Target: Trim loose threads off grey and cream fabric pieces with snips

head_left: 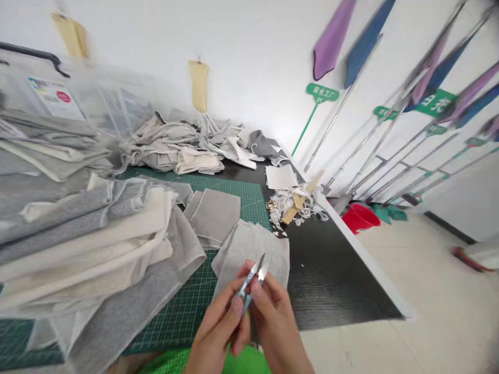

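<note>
A pair of small thread snips (247, 289) with pale blue handles points away from me, its two blades apart. My left hand (218, 322) pinches the handle from the left side. From the right, my right hand (277, 324) has its thumb and fingers closed on the same snips. Just beyond both hands lie stacked grey cloth squares (268, 248) at the cutting mat's edge. Another stack of grey squares (217, 210) lies behind them on the green cutting mat (251, 200). Some fingertips are hidden behind the handles.
A large pile of folded grey and cream cloth (97, 244) covers the left. Crumpled cloth (175, 140) heaps along the wall. Scraps and threads (284, 205) lie on the black table (335, 275). Mops lean at the right beside a red bucket (360, 218).
</note>
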The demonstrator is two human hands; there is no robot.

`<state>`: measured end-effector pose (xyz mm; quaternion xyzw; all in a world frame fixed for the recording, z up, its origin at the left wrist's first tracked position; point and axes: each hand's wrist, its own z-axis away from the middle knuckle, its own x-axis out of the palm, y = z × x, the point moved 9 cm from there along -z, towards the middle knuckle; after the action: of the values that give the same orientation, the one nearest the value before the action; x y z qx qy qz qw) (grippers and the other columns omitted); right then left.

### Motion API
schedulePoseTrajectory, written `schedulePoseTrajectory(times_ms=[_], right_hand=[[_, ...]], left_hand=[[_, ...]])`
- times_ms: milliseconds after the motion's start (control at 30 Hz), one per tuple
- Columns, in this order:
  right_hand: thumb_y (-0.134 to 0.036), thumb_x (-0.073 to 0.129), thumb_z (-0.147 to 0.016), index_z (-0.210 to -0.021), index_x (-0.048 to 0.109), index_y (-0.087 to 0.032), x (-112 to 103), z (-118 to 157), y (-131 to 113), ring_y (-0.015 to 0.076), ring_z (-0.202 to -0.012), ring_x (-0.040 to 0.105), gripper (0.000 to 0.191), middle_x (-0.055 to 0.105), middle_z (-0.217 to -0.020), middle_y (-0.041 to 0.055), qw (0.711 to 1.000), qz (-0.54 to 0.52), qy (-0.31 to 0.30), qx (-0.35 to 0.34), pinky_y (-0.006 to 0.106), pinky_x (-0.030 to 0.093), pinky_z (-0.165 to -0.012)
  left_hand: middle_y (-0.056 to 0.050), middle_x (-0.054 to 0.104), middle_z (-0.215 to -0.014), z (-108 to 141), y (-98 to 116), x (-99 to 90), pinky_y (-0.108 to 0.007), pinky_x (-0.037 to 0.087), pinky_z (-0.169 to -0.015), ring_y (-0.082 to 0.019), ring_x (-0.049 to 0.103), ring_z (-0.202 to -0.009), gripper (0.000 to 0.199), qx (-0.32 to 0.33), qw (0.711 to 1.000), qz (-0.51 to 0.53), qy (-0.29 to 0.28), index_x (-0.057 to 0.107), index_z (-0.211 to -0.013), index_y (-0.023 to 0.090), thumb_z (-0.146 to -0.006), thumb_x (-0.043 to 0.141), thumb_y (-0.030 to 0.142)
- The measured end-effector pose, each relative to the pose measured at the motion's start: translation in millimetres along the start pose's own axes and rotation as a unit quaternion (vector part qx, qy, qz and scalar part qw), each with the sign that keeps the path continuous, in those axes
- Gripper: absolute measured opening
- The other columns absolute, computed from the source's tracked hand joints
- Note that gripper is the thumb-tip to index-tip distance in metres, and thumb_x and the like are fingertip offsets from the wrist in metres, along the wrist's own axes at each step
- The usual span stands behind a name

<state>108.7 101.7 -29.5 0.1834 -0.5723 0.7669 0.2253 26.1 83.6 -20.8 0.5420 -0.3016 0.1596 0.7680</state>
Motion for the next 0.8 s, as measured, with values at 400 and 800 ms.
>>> schedulePoseTrajectory(times_ms=[400,800], right_hand=[[-0.027,0.079,-0.063,-0.092,0.068,-0.021,11.1,-11.8,-26.3,0.014,-0.085,0.067,0.031,0.073,-0.086,0.0004,0.986,-0.084,-0.087,-0.112,0.023,0.055,-0.075],[-0.028,0.078,-0.063,-0.082,0.068,-0.018,9.5,-20.5,-21.8,0.0093,-0.064,0.064,0.023,0.071,-0.076,0.0005,0.992,-0.032,-0.049,-0.115,0.015,0.051,-0.049]], left_hand=[[0.004,0.043,-0.047,-20.1,0.7,34.1,-0.021,0.025,-0.042,-0.008,0.032,-0.04,0.023,0.052,0.982,0.045,-0.175,0.053,-0.078,0.015,-0.088,0.05,0.035],[0.0,0.049,-0.049,-22.1,0.3,25.2,-0.022,0.033,-0.048,-0.012,0.042,-0.045,0.029,0.042,0.979,0.087,-0.177,0.057,-0.083,0.014,-0.093,0.035,0.029]])
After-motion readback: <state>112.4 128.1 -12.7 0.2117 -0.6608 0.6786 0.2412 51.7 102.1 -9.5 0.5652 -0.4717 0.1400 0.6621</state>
